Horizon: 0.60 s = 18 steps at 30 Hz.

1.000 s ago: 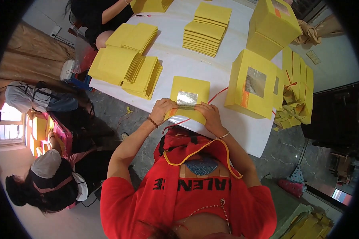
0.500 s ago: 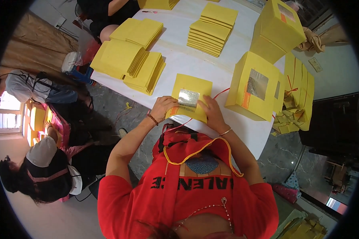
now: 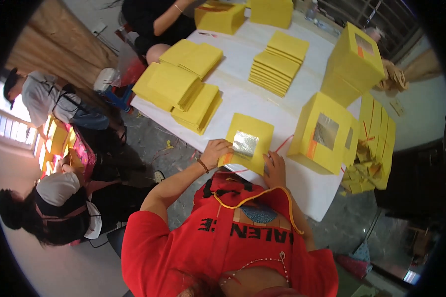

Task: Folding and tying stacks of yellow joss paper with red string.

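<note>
A yellow paper bag (image 3: 256, 129) with a shiny clear window (image 3: 245, 143) lies flat at the near edge of the table, an orange strip beside the window. My left hand (image 3: 217, 152) grips its left edge, fingers bent over the top. At the right edge, my right hand (image 3: 274, 169) holds the paper with its fingertips; its thumb is hard to make out. Red ribbon (image 3: 284, 143) sticks out on the right side, and more runs under the near edge. To the right stands an opened-out yellow bag (image 3: 307, 123) with a window.
Stacks of folded yellow paper (image 3: 176, 81) lie to the left, another stack (image 3: 277, 67) farther back. A tall yellow bag (image 3: 349, 69) stands far right; ribboned yellow pieces (image 3: 376, 133) are beyond the white table (image 3: 312, 193). Co-workers sit across the table (image 3: 158, 22) and at the left (image 3: 59, 198).
My right hand has slid off the window side down to the bag's right edge. My left hand keeps its hold. The whole view has shifted, bringing more of the table's far side into sight.
</note>
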Each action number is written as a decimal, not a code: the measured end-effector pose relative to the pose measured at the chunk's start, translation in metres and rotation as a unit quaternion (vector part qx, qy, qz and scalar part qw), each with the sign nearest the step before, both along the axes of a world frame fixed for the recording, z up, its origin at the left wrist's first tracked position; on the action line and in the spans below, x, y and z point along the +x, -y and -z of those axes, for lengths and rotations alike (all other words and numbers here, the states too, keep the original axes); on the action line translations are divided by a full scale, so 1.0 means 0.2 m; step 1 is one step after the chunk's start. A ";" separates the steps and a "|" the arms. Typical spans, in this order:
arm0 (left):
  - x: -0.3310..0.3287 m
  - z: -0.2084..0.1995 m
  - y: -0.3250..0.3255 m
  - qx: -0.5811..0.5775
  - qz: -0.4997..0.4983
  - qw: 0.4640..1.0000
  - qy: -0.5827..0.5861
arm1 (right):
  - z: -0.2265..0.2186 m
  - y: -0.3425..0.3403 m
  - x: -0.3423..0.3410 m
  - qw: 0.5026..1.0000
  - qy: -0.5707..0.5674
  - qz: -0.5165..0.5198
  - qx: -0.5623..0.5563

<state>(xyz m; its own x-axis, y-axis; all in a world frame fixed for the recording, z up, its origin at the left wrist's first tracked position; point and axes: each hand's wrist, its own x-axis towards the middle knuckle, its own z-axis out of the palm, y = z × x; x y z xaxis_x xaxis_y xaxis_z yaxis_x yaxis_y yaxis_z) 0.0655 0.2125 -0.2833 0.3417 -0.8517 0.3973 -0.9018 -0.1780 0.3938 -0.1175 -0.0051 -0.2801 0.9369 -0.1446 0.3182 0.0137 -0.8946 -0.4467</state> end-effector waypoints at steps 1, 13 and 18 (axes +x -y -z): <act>-0.02 -0.01 0.01 0.002 -0.001 1.000 0.001 | 0.01 0.00 -0.02 1.000 -0.001 0.011 -0.001; -0.03 0.01 0.03 0.000 -0.051 0.997 0.064 | -0.31 -0.17 -0.12 0.958 0.039 0.004 0.285; 0.00 0.01 0.06 -0.008 -0.035 0.997 0.072 | -0.48 -0.08 -0.36 0.965 -0.042 -0.005 0.257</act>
<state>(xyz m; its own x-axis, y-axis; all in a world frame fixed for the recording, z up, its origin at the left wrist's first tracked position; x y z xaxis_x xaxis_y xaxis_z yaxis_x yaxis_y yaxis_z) 0.0649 0.2006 -0.2852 0.3382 -0.8207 0.4605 -0.9348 -0.2367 0.2647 -0.1897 0.0116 -0.1833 0.9585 -0.2538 0.1299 -0.0339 -0.5538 -0.8319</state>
